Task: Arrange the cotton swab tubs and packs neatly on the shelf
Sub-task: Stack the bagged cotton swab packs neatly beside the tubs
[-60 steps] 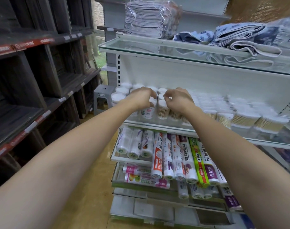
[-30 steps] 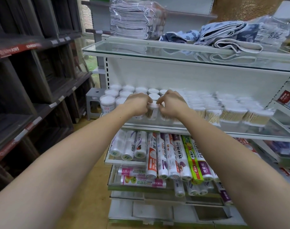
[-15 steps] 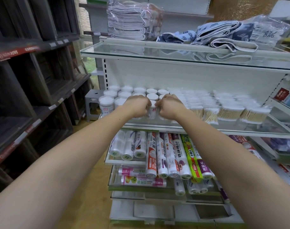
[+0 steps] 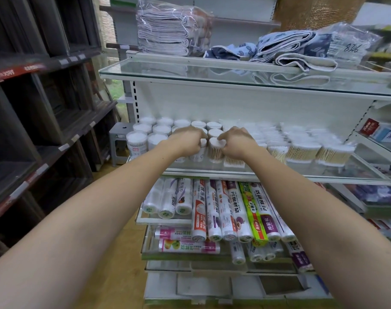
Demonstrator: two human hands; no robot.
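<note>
Gripping upright cotton swab tub (image 4: 216,150) at frame centre on glass shelf (image 4: 357,172), long axis vertical | left hand (image 4: 185,139) curling round neighbouring tub (image 4: 200,150) | right hand (image 4: 235,141) pinching rim.

Floor (image 4: 120,253): tan, smooth.
Left: dark wooden racks (image 4: 33,121) with red price strips.
Back: white panel (image 4: 234,103) under a glass shelf (image 4: 212,74).
Corner: grey stool (image 4: 119,139).
Light: even, indoor.

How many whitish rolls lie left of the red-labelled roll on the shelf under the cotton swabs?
3, side by side at the left end of that shelf: left roll, middle roll, right roll. Others may be hidden underneath.
</note>
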